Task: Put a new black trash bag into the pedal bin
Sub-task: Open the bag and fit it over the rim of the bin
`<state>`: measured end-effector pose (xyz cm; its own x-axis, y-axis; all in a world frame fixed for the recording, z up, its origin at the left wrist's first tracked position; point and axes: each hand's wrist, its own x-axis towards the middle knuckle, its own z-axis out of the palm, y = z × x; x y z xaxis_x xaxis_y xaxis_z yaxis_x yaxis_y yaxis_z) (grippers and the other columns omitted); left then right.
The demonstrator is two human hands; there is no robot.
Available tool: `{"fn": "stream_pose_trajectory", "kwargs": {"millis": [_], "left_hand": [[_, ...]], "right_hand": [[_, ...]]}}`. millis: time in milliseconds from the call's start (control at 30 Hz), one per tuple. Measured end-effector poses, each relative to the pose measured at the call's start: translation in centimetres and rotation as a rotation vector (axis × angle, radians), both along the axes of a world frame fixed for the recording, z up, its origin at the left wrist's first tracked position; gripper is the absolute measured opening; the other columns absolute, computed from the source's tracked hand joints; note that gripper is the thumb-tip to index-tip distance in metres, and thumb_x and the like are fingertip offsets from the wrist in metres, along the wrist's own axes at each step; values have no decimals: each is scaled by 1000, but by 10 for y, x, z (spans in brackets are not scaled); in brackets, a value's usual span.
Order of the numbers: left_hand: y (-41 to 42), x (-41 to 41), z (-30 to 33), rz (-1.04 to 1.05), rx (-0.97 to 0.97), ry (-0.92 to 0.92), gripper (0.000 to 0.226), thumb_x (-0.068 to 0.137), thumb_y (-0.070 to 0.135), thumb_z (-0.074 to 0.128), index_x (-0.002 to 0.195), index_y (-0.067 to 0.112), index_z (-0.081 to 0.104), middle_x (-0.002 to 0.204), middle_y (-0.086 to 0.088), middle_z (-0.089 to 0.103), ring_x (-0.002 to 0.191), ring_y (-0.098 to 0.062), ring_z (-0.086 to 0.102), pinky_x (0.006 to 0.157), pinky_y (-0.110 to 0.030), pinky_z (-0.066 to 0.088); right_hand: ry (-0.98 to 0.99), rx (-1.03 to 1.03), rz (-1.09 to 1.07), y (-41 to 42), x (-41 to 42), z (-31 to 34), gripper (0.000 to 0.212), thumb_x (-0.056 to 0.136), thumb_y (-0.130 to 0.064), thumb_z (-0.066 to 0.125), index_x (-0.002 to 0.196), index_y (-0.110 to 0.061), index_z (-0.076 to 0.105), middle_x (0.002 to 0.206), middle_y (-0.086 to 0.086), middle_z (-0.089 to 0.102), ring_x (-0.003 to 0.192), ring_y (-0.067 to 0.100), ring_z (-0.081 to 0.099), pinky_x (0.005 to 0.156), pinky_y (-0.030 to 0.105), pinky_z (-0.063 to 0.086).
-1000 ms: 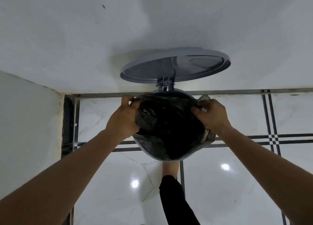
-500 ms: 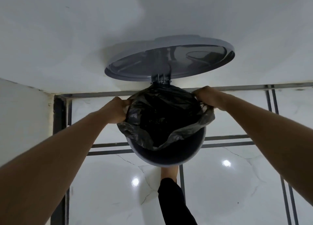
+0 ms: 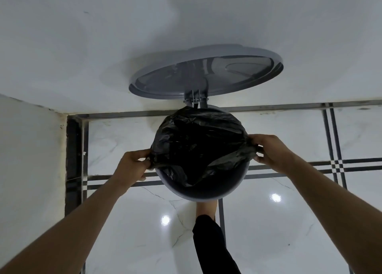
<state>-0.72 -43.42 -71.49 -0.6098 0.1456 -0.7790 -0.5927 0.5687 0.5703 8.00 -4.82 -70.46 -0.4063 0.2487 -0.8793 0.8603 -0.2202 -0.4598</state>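
Note:
A grey round pedal bin (image 3: 206,193) stands on the floor against the wall, its lid (image 3: 206,77) tipped up and open. A crumpled black trash bag (image 3: 198,141) sits in the bin's mouth, folded over the far rim; the near rim is bare. My left hand (image 3: 132,166) pinches the bag's edge at the bin's left side. My right hand (image 3: 270,151) pinches the bag's edge at the right side. My foot (image 3: 206,208), below a black trouser leg, sits at the bin's base where the pedal is hidden.
A white wall (image 3: 186,25) rises behind the bin, and another wall (image 3: 29,160) closes the left side, forming a corner. The floor (image 3: 289,232) is glossy white marble tile with dark inlaid stripes and bright light reflections.
The bag's far edge now lies over the back rim. Both hands have moved from the back of the rim down to its left and right sides, still pinching the bag's edge.

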Motion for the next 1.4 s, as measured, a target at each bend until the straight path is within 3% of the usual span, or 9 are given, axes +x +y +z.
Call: {"fn": "stream_pose_trajectory", "kwargs": {"millis": [133,267,367,467,733,933,1033,1167,1400], "left_hand": [[1,7,12,46,50,-40,29,69,39,78,98,36,80,74,4,69,72,-15,64,56,-29,43],[7,16,14,57,47,8,56,65,12,90,113,38,76,70,-2,61,56,-23,44,56,-35,52],[1,25,14,-3,75,64,75,49,17,90,110,56,69,82,2,71,59,-15,60,67,-31,59],[-9,40,4,-138,-64,243,96,63,3,86,144,42,53,114,2,67,73,-16,69,68,-30,57],[6,84,-5,-182,-84,481,121,69,11,85,160,44,14,124,1,44,91,-11,64,78,-30,60],[23,100,-5,71,-94,501,101,80,6,81,159,37,28,116,-4,63,86,-14,68,79,-19,58],[31,113,1,148,-28,512,101,78,8,84,157,42,32,110,7,70,81,-11,71,67,-5,49],[43,129,0,172,17,484,111,73,4,85,160,38,25,114,-2,63,92,-23,68,66,-15,56],[44,143,-6,74,-90,504,117,83,3,77,161,46,1,143,8,54,102,-15,69,85,-43,62]], "right_hand": [[-9,88,134,-7,7,10,27,71,-18,69,93,-27,82,82,-5,70,82,16,55,71,34,44],[-26,182,161,-18,12,15,52,74,5,60,100,-35,80,82,-2,68,75,17,53,65,29,50],[-16,143,107,-22,17,22,67,75,15,48,111,-32,78,81,-5,67,77,13,61,74,30,55],[-23,174,163,-20,23,27,73,79,19,46,124,-32,72,90,-2,68,77,19,64,73,34,55],[104,564,350,-44,53,17,70,83,-16,67,133,-62,51,85,-22,72,80,0,65,61,17,43],[150,211,-68,-50,66,4,70,84,5,51,128,-47,66,89,9,77,87,23,74,74,35,63],[171,227,-56,-53,75,0,70,80,6,52,129,-41,68,77,-2,73,67,19,59,69,30,53],[216,612,282,-61,80,1,69,82,-7,66,136,-49,58,88,-24,73,70,-5,66,60,4,44],[305,812,562,-62,92,-13,74,84,-1,65,149,-30,47,98,-3,61,69,14,63,63,19,44]]}}
